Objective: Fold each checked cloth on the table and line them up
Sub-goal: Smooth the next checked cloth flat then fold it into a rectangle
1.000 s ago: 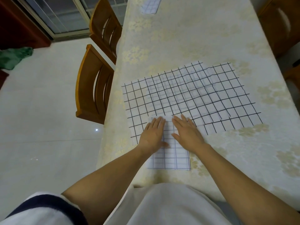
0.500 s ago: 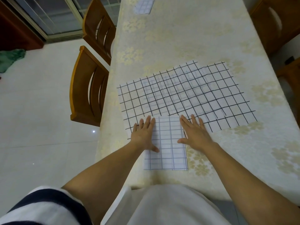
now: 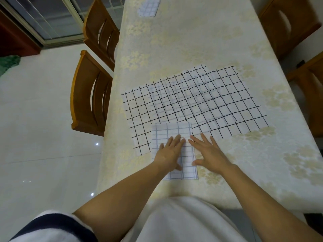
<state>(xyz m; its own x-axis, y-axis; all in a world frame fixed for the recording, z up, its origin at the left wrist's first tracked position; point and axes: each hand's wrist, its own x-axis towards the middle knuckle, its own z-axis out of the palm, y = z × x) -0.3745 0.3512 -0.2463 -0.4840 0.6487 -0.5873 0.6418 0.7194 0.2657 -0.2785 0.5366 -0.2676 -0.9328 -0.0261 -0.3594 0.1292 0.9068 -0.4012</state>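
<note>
While smoothing, presses left hand (image 3: 168, 154) flat on small cloth (image 3: 173, 131), fingers straight, gripping nothing; lays right hand (image 3: 208, 154) open along its right edge, forefinger on it, palm on table (image 3: 192, 41). Probably sets the creases to hold the folds. Has small cloth at the near table edge, overlapping big cloth (image 3: 201, 102), spread unfolded behind. Probably bound for the far end, by far cloth (image 3: 148, 7), to start a line

left hand (image 3: 169, 153) flat on folded cloth (image 3: 174, 133) | right hand (image 3: 208, 152) flat at its edge
</note>
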